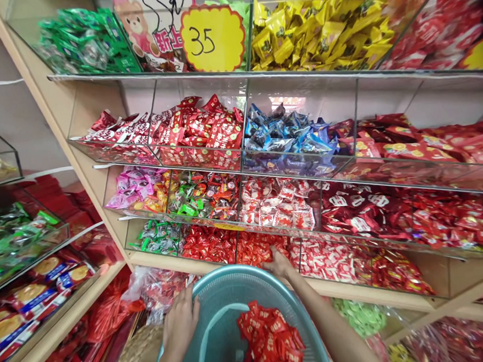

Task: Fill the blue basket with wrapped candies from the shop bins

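The left hand (181, 323) lies palm down with its fingers loosely spread, resting against the near inside of a round, pale teal plastic mesh basket (242, 280), and seems to hold nothing. The right hand (277, 263) reaches past the basket's far rim, its fingers narrowed and curled at the front edge of a clear acrylic bin of shiny red sweet packets (208, 245); it may be gripping some packets, but the view is too poor to tell. A loose heap of red foil packets (269, 339) lies inside the basket, between and below the hands. Just right of the right hand sits a bin of red-and-white packets (325, 259). Left of the left hand lies a clear plastic bag of red sweets (158, 289).
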Tool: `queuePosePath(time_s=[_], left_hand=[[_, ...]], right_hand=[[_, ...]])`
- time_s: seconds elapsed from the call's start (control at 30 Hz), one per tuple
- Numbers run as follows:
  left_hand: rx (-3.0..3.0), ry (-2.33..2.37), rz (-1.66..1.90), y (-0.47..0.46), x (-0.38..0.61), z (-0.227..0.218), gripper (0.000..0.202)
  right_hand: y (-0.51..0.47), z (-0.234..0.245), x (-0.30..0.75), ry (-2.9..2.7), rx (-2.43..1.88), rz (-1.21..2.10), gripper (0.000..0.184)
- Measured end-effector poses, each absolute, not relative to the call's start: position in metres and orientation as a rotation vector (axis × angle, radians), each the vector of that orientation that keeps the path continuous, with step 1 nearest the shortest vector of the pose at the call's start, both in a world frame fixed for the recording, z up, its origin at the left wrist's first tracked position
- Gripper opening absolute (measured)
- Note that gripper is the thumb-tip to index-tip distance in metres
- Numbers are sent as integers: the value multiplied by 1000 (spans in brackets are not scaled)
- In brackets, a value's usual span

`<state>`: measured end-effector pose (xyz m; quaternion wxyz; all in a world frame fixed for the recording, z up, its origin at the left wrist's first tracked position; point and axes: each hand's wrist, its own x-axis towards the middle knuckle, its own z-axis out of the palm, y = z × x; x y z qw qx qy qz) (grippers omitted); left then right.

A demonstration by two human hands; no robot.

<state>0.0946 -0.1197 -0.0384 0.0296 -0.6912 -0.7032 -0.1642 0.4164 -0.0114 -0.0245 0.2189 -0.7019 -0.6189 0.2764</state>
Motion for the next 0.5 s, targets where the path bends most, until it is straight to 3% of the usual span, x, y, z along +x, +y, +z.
queuePosePath(time_s=[0.23, 0.5], left_hand=[[-2115, -2162, -511, -119, 93, -43, 41], [-2129, -2131, -556, -119, 92, -44, 40]], right_hand=[[-14, -27, 421, -1558, -1836, 672, 50], [-9, -35, 431, -1196, -1577, 686, 42]])
